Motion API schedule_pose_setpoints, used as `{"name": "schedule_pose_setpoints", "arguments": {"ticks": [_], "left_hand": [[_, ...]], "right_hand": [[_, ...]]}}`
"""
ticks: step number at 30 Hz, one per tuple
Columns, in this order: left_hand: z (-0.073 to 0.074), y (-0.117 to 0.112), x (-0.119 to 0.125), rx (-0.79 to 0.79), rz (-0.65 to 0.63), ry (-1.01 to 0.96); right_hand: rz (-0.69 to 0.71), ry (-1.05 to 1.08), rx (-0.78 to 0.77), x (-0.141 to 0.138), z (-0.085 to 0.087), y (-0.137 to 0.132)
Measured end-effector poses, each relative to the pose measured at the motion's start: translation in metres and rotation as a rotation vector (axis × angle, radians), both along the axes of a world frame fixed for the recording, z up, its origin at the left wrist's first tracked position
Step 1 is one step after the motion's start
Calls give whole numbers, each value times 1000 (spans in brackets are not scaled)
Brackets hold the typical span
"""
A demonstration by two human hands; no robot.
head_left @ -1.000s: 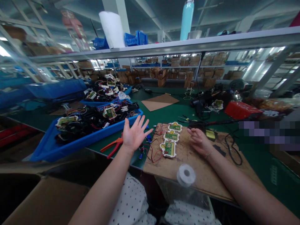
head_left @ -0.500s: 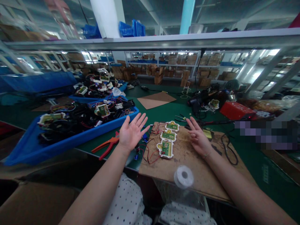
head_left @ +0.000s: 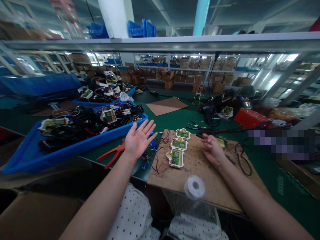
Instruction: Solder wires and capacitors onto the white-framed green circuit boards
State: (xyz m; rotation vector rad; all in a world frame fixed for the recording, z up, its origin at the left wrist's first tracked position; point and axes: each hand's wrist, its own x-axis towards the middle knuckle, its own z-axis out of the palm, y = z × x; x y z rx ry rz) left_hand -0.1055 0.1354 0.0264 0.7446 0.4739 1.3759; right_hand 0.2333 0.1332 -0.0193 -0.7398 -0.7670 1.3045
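My left hand (head_left: pixel 138 139) is raised above the table's near edge, palm up and fingers spread, holding nothing. My right hand (head_left: pixel 212 149) rests on the brown board (head_left: pixel 200 173), fingers loosely curled inward, with nothing visible in it. Between the hands lie three white-framed green circuit boards (head_left: pixel 178 146) in a row, with red and black wires trailing left. A reel of solder wire (head_left: pixel 194 187) stands at the board's near edge. Red-handled pliers (head_left: pixel 112 153) lie just left of my left hand.
A long blue tray (head_left: pixel 65 150) full of boards and black wiring sits at the left, a second one (head_left: pixel 105 91) behind it. A soldering iron (head_left: pixel 220 132), a black cable (head_left: pixel 241 156) and a red box (head_left: pixel 251 117) lie to the right. A cardboard sheet (head_left: pixel 166 107) lies farther back.
My right hand's fingers were stretched out half a second ago and have curled in again. My left hand stays raised and open, shifted slightly left.
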Motion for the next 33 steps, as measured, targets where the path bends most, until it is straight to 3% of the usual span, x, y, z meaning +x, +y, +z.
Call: {"name": "schedule_pose_setpoints", "arguments": {"ticks": [20, 28, 33], "left_hand": [[3, -1, 4, -56, 3, 119], [-12, 10, -2, -109, 288, 240], [-11, 14, -11, -150, 350, 310]], "right_hand": [[87, -63, 15, -11, -9, -6], [85, -65, -12, -13, -6, -7], [104, -77, -47, -18, -2, -10]]}}
